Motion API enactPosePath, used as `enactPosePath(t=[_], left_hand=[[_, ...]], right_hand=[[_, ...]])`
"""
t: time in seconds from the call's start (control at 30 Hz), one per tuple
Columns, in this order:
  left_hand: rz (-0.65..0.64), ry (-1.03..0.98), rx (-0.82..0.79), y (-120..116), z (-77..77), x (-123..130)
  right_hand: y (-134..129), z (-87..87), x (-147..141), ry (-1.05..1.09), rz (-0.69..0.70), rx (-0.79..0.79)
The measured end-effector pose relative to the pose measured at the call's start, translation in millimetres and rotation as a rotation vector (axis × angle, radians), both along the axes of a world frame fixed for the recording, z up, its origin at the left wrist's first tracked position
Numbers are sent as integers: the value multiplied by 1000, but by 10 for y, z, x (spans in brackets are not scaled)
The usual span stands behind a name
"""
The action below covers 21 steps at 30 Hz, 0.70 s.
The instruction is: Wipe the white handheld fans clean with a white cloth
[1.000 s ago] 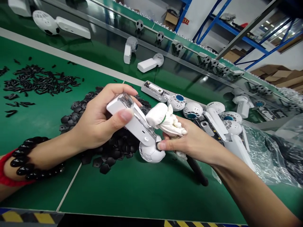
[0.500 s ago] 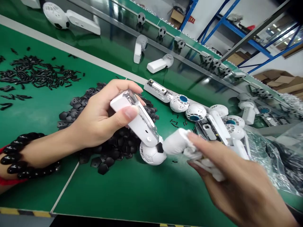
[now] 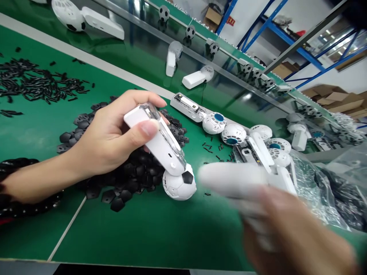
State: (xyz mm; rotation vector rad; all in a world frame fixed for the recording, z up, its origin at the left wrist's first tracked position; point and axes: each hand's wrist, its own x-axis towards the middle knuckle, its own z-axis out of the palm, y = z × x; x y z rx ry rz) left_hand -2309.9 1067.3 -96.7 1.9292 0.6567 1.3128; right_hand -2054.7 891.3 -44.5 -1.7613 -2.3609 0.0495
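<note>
At the far left of the green table (image 3: 160, 233) lies a scatter of thin black slivers (image 3: 37, 82), and nearer the middle a heap of flat black pieces (image 3: 129, 172) spreads under the left forearm, whose wrist carries a dark bead bracelet (image 3: 20, 198). The left hand (image 3: 109, 137) is closed around the white handle of a small fan (image 3: 160, 149), thumb pressed on its upper face and fingers curled behind it; the fan slants down to the right, and its ball-shaped head (image 3: 179, 182), white with a black patch like a football, rests on the table just beside the heap. Right of the head, close but apart from it, a blurred white cloth-wrapped tool (image 3: 232, 181) points toward it, held in the right hand (image 3: 289, 236), which is blurred too but is wrapped around the tool's rear end at the lower right. Behind them, a cluster of unfinished fans (image 3: 243, 137) with open handles and blue-centred heads lies on the table, with clear plastic bags (image 3: 323, 191) at the right edge. Farther back, more white fans (image 3: 195, 78) lie spaced along the darker conveyor belt (image 3: 137, 49).
</note>
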Motion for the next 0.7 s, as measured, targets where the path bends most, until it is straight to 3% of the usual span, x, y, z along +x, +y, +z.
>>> enactPosePath(t=[0.1, 0.2, 0.27, 0.33, 0.4, 0.53, 0.7], left_hand=[[43, 68, -96, -53, 37, -16], [38, 73, -161, -93, 70, -24], [3, 41, -196, -98, 74, -23], [-32, 7, -228, -95, 70, -23], [-51, -17, -250, -98, 70, -27], [-57, -17, -260, -118, 83, -42], [-63, 18, -331, -82, 89, -45]], right_hand=[[93, 38, -89, -128, 100, 201], [379, 80, -68, 48, -145, 323], [653, 53, -48, 286, -335, 205], [942, -42, -71, 471, -381, -228], [1195, -186, -146, 598, -370, -509], [1491, -437, -340, 576, -277, -497], [1543, -489, -420, 498, -191, -465]])
